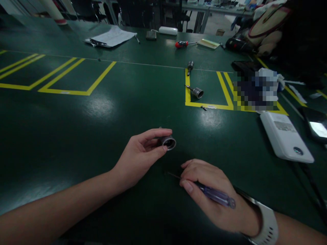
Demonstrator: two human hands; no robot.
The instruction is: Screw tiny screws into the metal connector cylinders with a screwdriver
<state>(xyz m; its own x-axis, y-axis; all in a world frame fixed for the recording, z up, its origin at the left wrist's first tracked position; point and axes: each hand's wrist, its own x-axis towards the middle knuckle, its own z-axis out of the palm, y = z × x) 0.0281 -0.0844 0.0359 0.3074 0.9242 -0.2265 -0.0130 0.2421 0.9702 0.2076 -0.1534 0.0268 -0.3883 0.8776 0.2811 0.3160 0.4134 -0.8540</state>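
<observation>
Between the thumb and fingers of my left hand is a metal hole saw, its round open end facing toward me and to the right. My right hand grips a small screwdriver with a clear purple handle; its thin shaft points left, below the hole saw and apart from it. Farther off, a second hole saw lies on its side inside a yellow-taped box, and a third hole saw rests near that box's top left corner. Small dark metal pieces lie by the tape's lower line.
On the green table, a white power bank and a phone lie at the right. A red-handled screwdriver, papers and a white case are at the back. A person's arm is at the upper right.
</observation>
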